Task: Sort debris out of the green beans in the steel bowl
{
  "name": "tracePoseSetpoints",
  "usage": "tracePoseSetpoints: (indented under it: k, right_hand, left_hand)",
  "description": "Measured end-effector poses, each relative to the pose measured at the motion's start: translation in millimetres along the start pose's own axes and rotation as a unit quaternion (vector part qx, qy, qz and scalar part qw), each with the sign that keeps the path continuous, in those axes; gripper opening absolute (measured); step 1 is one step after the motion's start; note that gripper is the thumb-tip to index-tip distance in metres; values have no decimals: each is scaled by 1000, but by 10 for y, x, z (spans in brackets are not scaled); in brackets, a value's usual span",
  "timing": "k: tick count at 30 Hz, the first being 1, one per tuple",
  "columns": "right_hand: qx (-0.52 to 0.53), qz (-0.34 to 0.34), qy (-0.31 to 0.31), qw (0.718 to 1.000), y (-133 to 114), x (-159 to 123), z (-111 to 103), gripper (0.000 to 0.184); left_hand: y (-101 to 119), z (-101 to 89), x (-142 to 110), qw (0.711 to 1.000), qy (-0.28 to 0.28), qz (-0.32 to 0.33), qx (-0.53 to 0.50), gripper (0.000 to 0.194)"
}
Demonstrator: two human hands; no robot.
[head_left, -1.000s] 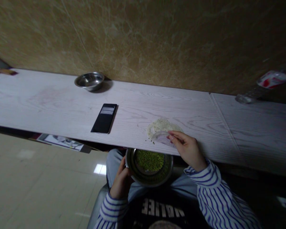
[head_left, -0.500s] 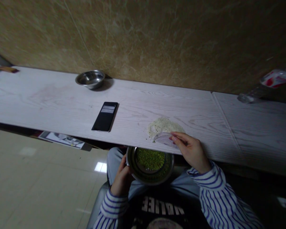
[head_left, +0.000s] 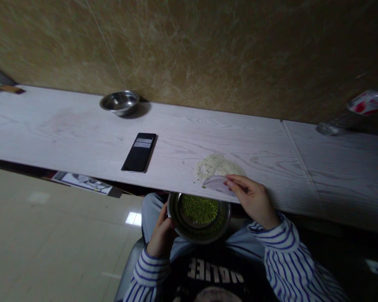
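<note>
My left hand grips the left rim of a metal bowl, which is just below the table's front edge, over my lap. Green mung beans lie inside it. Between the closed fingertips of my right hand is a clear protractor, curved side facing away from me, low over the table near its edge. Just beyond the protractor spreads a pile of white rice with a few green beans among the grains. Some stray beans sit at the pile's left side.
A black phone lies on the white wood-grain table, left of the rice. A second metal bowl stands near the wall. At the far right is a clear plastic bottle with a red and white label.
The view has shifted very slightly. Both hands, the bowl of beans and the protractor keep nearly the same places.
</note>
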State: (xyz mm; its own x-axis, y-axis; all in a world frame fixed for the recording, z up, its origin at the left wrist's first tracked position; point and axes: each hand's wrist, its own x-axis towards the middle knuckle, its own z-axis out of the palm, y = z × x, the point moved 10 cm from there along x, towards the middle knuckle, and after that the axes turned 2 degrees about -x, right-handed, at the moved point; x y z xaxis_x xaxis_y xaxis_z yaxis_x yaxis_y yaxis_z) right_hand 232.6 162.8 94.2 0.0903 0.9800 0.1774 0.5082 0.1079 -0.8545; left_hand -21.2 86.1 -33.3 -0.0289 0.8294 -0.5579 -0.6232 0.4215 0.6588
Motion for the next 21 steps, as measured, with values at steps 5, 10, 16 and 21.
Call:
tracePoseSetpoints:
  k: [5,10,16,21]
  right_hand:
    - [-5,0,-13,1000,-11,27,97,25]
    - [-5,-8,-19,1000,-39,70,155,25]
    - [6,4,23,1000,18,99,-7,27]
    - [5,3,15,1000,-22,72,48,26]
  left_hand:
    - [-3,-22,4,1000,0,-7,6,64]
    - [6,-43,15,1000,-1,-7,-3,64]
    - [12,-30,12,1000,-8,-7,9,61]
    - [11,-47,18,1000,1,-4,-3,61]
